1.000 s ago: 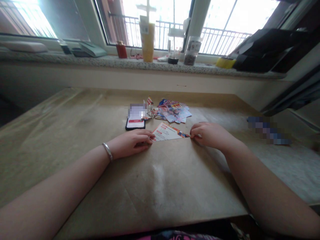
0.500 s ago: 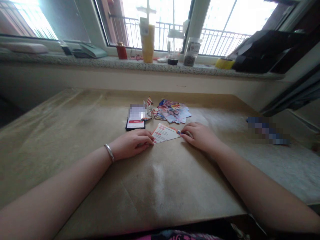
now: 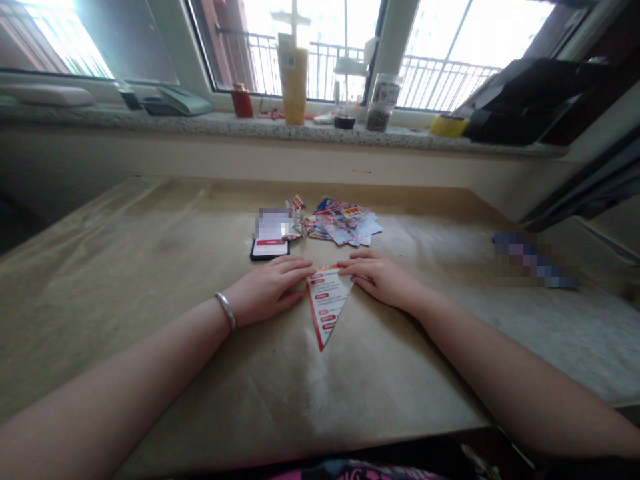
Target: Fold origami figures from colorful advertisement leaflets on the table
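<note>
A printed sheet folded into a triangle (image 3: 326,303) lies on the brown-paper-covered table (image 3: 150,267), its tip pointing toward me. My left hand (image 3: 270,287), with a silver bracelet on the wrist, rests flat along the triangle's left edge, fingers stretched out. Along the right edge lies my right hand (image 3: 383,279), fingers also extended, fingertips touching the paper's top corner. The two hands almost meet at the top of the triangle.
A phone (image 3: 271,241) lies just beyond my left hand. Beside it are a small folded paper figure (image 3: 299,217) and a pile of colourful printed sheets (image 3: 345,225). The window sill (image 3: 200,123) holds a tall yellow cup, jars and other items.
The paper has turned from a wide flat shape into a narrow triangle pointing toward me. My right hand moved left, closer to my left hand.
</note>
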Demonstrator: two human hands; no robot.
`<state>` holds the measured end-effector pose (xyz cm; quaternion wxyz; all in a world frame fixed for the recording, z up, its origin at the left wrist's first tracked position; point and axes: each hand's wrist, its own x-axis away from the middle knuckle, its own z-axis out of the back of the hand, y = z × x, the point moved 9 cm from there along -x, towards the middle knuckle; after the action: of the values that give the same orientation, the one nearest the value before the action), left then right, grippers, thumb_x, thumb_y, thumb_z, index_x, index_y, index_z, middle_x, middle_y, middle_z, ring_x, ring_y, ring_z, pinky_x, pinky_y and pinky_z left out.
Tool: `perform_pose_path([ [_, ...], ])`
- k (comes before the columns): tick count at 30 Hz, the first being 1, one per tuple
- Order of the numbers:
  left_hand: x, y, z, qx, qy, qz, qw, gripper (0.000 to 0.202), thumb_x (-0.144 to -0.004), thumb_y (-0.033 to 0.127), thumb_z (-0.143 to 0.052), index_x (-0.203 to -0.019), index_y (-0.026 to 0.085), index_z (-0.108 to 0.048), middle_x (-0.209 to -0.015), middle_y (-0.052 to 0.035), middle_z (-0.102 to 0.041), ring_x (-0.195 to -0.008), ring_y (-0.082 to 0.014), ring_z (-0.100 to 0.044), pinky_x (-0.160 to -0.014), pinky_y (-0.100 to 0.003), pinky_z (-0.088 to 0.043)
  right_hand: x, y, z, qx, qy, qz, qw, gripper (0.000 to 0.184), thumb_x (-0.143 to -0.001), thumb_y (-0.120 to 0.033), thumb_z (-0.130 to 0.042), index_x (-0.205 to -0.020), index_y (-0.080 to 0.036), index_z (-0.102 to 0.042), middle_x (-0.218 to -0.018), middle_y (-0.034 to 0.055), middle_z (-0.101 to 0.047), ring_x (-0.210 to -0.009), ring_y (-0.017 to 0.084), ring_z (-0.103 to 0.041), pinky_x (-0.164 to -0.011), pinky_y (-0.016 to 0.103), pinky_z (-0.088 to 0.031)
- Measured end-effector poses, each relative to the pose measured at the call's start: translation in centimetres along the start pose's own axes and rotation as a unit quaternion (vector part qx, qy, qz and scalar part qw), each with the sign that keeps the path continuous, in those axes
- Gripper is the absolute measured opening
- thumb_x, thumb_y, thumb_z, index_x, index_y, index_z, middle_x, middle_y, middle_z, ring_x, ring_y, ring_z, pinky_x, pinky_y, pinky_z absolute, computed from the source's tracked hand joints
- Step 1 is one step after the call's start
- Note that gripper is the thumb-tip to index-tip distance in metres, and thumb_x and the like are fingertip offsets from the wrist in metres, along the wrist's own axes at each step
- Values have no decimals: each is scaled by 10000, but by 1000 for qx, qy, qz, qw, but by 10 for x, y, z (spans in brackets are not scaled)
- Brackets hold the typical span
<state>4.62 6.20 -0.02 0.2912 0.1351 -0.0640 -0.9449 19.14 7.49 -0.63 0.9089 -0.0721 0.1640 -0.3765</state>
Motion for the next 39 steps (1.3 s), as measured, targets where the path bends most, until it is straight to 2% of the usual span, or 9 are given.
perform_pose_path([
  [5,2,-5,-7,-37,-19,18,999,398,-897,288,-446,-1288,240,-502,-1363,-96,-479,-1244,-249,-450,-1036,-440,-387,-1,-2,8,64,36,-30,997,233,-868,-203,-508,-1020,-209,-685,-1070,75,-653,-991,216,-563,-866,373,-473],
  [8,1,-1,-4,-43,-9,13,999,373,-899,278,-442,-1258,230,-529,-1328,-96,-509,-1212,-245,-475,-1016,-435,-403,0,-4,11,82,30,-65,994,270,-871,-308,-517,-1075,-203,-659,-1041,85,-659,-984,234,-572,-849,384,-479],
  [13,-1,8,3,-28,6,-30,999,282,-919,258,-428,-1127,224,-616,-1139,-66,-624,-1020,-193,-566,-903,-372,-467,1,-15,4,49,-6,-53,997,463,-876,-415,-486,-1268,-173,-535,-1248,97,-587,-1184,253,-492,-1004,404,-403],
  [19,0,19,4,-3,9,-73,997,252,-911,239,-451,-1065,231,-650,-1028,-58,-649,-924,-162,-581,-824,-302,-490,2,-15,-8,27,-31,-62,997,648,-793,-510,-574,-1361,-232,-434,-1484,108,-301,-1351,297,-281,-1087,476,-285],
  [23,1,24,1,21,-4,-92,996,266,-918,247,-439,-1093,217,-637,-1063,-65,-646,-976,-169,-579,-859,-310,-494,2,-7,-3,32,0,-107,994,648,-776,-478,-609,-1338,-195,-457,-1351,132,-453,-1248,288,-405,-1038,455,-361],
  [27,0,19,-1,13,-6,-76,997,338,-897,268,-477,-1220,212,-558,-1291,-81,-545,-1182,-213,-494,-997,-390,-431,-1,-10,-6,23,-3,-68,997,494,-828,-351,-578,-1281,-168,-512,-1241,105,-575,-1240,274,-412,-1037,440,-372],
  [31,0,11,-6,7,-30,-54,998,374,-892,307,-487,-1258,241,-527,-1361,-66,-488,-1267,-221,-423,-1051,-422,-380,-2,-15,-5,21,9,-35,999,439,-843,-269,-560,-1270,-172,-526,-1338,104,-511,-1287,269,-370,-1053,455,-351],
  [34,1,9,-8,7,-35,-47,998,380,-900,326,-473,-1268,243,-513,-1356,-61,-489,-1268,-217,-420,-1062,-416,-368,-2,-22,-1,22,11,-7,1000,383,-843,-328,-569,-1202,-196,-586,-1297,101,-545,-1238,262,-423,-1039,459,-356],
  [39,0,10,-4,-11,-23,-32,999,340,-907,331,-455,-1213,222,-554,-1267,-81,-541,-1159,-228,-500,-988,-395,-425,1,-36,-2,2,-36,62,997,550,-744,-520,-643,-1202,-220,-590,-1260,94,-571,-1184,272,-458,-997,462,-379],
])
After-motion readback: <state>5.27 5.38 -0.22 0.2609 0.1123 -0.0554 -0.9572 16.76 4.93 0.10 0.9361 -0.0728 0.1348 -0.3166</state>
